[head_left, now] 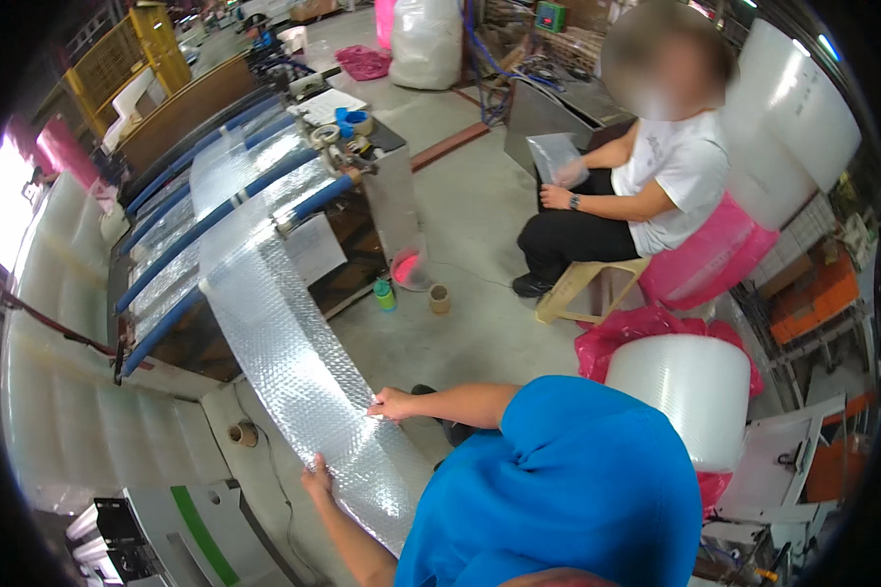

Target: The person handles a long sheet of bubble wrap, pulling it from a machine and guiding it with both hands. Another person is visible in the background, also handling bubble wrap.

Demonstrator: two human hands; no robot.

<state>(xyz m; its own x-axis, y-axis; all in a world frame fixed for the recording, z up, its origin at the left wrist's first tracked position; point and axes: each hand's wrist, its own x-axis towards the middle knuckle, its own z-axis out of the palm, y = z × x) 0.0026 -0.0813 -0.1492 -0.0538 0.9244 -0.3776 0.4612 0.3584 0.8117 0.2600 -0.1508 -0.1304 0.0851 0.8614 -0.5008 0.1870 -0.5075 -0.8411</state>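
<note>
Pinching the silvery bubble strip (289, 352) in your right hand (393, 403), your left hand (318, 479) at its other edge, grip unclear, you probably spread it flat where it leaves the blue rollers (181, 261).

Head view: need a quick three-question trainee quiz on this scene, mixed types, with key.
1. True or false: the left hand holds a roll of tape.
2. Choose one: what colour are the rollers on the machine? A) pink B) blue C) yellow
3. Short answer: what is the seated co-worker sitting on?

Key:
1. False; it is at the edge of the silver bubble film.
2. B.
3. A pale yellow stool.
</note>
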